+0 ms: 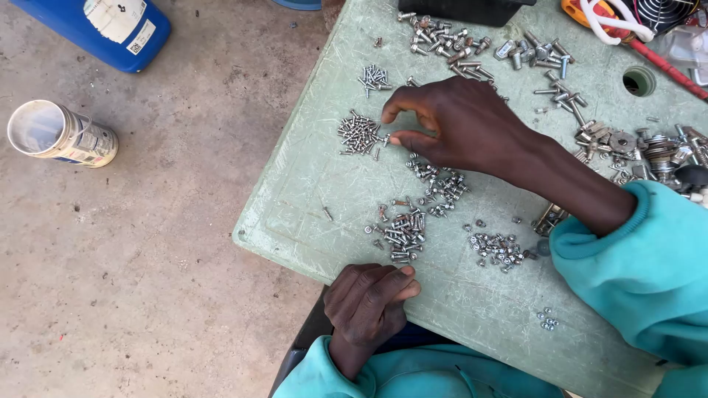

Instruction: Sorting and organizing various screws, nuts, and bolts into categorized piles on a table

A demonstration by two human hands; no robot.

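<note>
The work surface is a pale green plastic table (324, 169), scratched, standing on a concrete floor (147, 243). Off the table, on the floor, are a blue container (88, 22) and an open tin can (59, 134) lying on its side, both well apart from the hands.

Step in hand, as judged: sorting small fasteners into separate heaps by kind, with one piece apparently being set at, or lifted from, the heap of small screws (359, 135).

Right hand (461, 125): the arm, in a teal sleeve (634, 265), reaches across the table from the right, palm down. Thumb and forefinger are curled toward each other with the tips close together at the right edge of that heap. Whether a screw is pinched between them cannot be told; it would be too small to see.

Left hand (369, 302): resting on the near table edge, fingers curled in loosely, holding nothing visible.

Other heaps: mixed screws (402, 230) just beyond the left hand, a cluster (441, 184) under the right wrist, nuts and washers (498, 249) to the right, a tiny group (375, 77) farther up, and larger bolts (450, 40) at the far edge.

Next move, as judged, calls for a fine fingertip pinch and a clean release without scattering neighbouring heaps.
</note>
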